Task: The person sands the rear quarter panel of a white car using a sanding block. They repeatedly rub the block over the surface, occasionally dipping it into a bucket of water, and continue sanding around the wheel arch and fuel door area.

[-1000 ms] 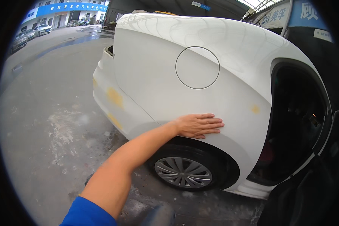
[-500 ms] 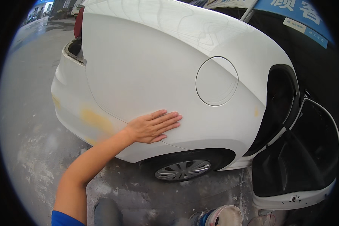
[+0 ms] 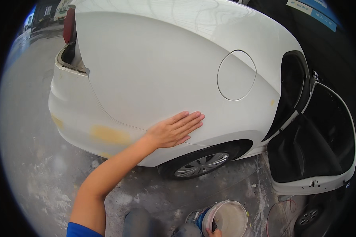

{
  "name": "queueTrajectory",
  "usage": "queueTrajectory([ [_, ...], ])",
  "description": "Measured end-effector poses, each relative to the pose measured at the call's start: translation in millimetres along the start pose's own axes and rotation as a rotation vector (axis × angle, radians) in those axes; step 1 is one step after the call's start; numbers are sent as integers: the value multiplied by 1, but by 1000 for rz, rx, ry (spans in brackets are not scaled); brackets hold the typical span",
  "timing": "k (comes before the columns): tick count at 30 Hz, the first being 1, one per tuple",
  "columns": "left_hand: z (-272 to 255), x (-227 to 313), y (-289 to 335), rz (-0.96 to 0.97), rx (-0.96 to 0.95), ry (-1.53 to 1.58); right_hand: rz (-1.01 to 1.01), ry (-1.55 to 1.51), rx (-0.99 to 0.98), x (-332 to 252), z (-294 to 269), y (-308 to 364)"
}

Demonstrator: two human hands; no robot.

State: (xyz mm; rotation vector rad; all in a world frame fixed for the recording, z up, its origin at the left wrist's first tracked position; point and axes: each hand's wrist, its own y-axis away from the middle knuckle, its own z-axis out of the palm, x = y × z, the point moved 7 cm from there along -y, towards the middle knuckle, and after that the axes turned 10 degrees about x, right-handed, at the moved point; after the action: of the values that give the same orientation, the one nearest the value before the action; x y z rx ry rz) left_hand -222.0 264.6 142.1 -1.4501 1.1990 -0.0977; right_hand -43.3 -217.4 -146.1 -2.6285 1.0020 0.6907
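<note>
My left hand (image 3: 176, 129) lies flat, palm down, on the white rear side panel (image 3: 146, 71) of a car, above the rear wheel (image 3: 201, 165). Its fingers stretch out to the right and hold nothing. Just beneath it runs the seam between panel and bumper (image 3: 67, 98). At the lower edge, part of my right hand (image 3: 214, 233) shows beside a bucket (image 3: 230, 217) with a pale inside. A small dark thing (image 3: 214, 225) is at its fingers; its kind cannot be made out, and most of the hand is out of the picture.
Yellowish patches (image 3: 110, 135) mark the bumper. The round fuel flap (image 3: 236, 75) sits up and right of my left hand. An open car door (image 3: 310, 146) juts out at right. A red cord (image 3: 269, 215) lies on the stained grey floor (image 3: 39, 158). The taillight opening (image 3: 71, 59) is bare.
The view has shifted, so the wheel and bucket sit higher in it. My left hand stays flat on the panel near the seam. More of my right hand and the bucket now shows.
</note>
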Motion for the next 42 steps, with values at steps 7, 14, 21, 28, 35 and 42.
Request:
queueTrajectory([
  [7,-4,-5,-3,16,-60,-32,376,-70,-263,-50,7,13],
  [14,-23,-60,-24,23,-132,-1,993,-662,-317,169,141,-43],
  [21,-51,-107,-54,-174,-102,-97,1102,-855,-497,139,220,-127],
  [28,-51,-103,-52,-152,-132,-145,1189,-998,-615,159,240,-108],
  [35,-49,-104,-52,-178,-99,-150,1220,-1390,-630,250,156,-51],
  [42,-50,-100,-55,-173,-77,-125,1219,-1510,-245,144,-4,-80],
])
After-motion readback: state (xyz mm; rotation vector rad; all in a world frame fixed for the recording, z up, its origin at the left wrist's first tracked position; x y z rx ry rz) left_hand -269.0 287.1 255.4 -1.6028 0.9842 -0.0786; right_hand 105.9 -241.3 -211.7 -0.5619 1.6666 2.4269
